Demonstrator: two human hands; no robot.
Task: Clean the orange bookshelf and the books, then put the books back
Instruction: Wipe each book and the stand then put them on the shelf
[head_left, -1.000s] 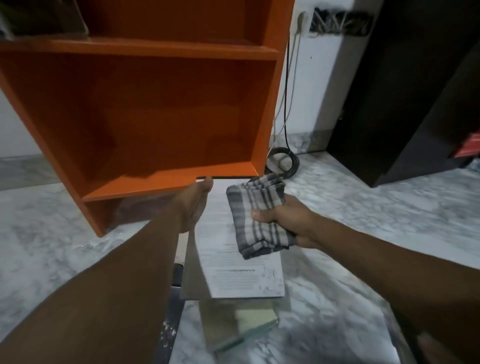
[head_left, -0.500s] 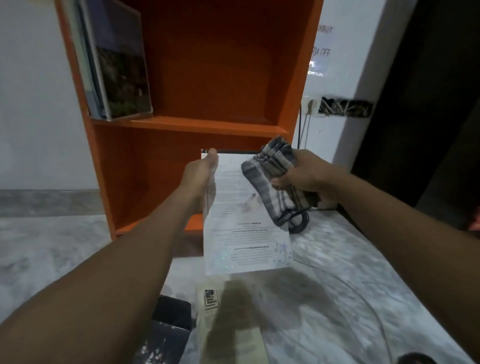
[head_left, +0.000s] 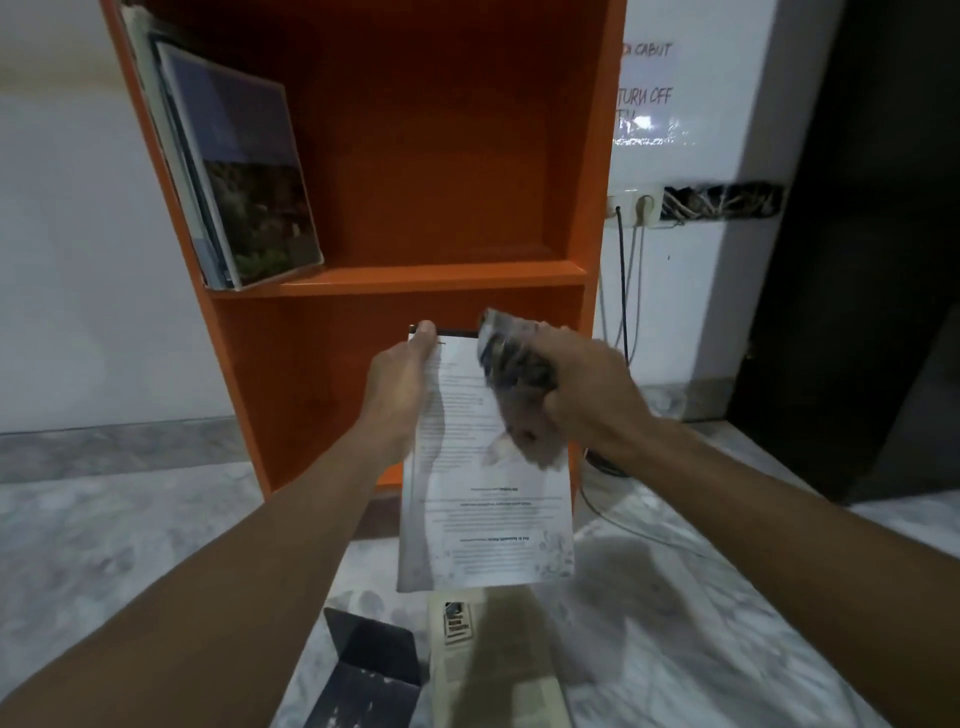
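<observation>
Centre frame, a person's left hand (head_left: 400, 384) pinches a thin white paperback (head_left: 488, 519) by its top edge, with the smooth orange bookshelf (head_left: 415, 280) at 12 o'clock. The right hand (head_left: 582, 395) is clenched round a bunched grey cloth (head_left: 511, 374), blurred against the cover. Held so lightly, the limp book may buckle or slip to the marble floor (head_left: 130, 545).

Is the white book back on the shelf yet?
No, the left hand holds the white book up in front of the shelf while the right hand grips a cloth against it.
</observation>
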